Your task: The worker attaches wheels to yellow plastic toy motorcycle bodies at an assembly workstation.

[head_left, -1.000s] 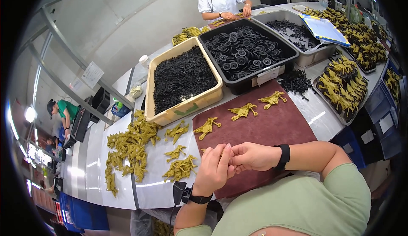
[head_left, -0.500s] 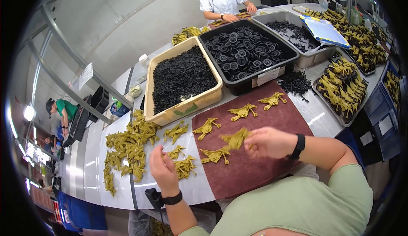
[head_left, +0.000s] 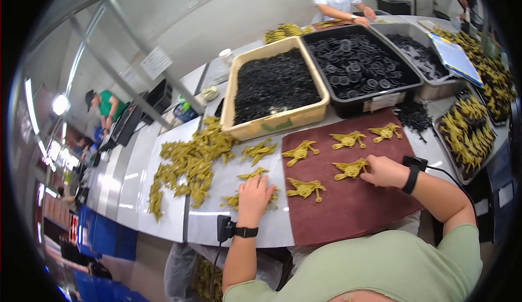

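On the maroon mat (head_left: 348,204), my right hand (head_left: 383,170) pinches the right end of an olive-yellow moulded plastic part (head_left: 349,169), which lies flat or nearly so. Several like parts are spaced out around it, among them one at the front left (head_left: 305,189) and one at the far right (head_left: 385,132). My left hand (head_left: 254,196) reaches over the white tabletop left of the mat, fingers stretched and thumb apart. Its fingertips touch or hover over another olive-yellow part (head_left: 253,172); the palm partly covers more parts beneath it.
A heap of olive-yellow parts (head_left: 190,158) lies at the left. Behind the mat stand a cream bin (head_left: 283,127) of small black pieces, a black bin (head_left: 375,98) of black wheels and a grey bin (head_left: 435,89). A loaded tray (head_left: 465,178) is at the right. A co-worker (head_left: 338,0) stands across.
My right hand has lowered the part it held in the air onto the mat. My left hand has moved down onto the loose parts. The whole view has shifted.
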Available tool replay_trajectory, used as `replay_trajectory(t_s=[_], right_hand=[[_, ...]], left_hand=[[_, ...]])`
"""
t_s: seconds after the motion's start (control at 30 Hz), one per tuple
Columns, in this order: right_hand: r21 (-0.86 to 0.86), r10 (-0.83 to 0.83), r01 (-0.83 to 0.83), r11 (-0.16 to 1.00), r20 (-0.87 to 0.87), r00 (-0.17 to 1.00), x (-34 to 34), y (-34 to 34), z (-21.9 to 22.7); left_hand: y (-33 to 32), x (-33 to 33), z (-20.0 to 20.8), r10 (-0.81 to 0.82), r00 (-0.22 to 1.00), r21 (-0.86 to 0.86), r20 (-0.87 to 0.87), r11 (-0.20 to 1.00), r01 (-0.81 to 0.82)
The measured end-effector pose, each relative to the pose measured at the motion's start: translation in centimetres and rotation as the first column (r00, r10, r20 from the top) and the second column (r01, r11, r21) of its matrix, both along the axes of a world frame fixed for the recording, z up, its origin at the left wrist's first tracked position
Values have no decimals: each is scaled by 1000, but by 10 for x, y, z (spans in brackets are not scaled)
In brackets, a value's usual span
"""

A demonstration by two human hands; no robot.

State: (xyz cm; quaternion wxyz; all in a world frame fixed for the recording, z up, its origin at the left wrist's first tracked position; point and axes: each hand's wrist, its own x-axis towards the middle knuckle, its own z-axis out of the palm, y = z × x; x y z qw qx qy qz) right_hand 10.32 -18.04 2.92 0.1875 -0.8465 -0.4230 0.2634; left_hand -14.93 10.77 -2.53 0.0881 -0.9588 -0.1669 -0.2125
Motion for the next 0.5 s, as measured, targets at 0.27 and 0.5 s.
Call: replay_trajectory(t_s=[0.27, 0.5], right_hand=[[52, 58, -85, 995, 396, 916, -14, -8, 7], [105, 67, -108, 989, 337, 939, -20, -12, 6]], left_hand=[[73, -41, 12, 397, 899, -20, 186, 916, -400], [102, -63, 26, 853, 511, -245, -109, 475, -845]])
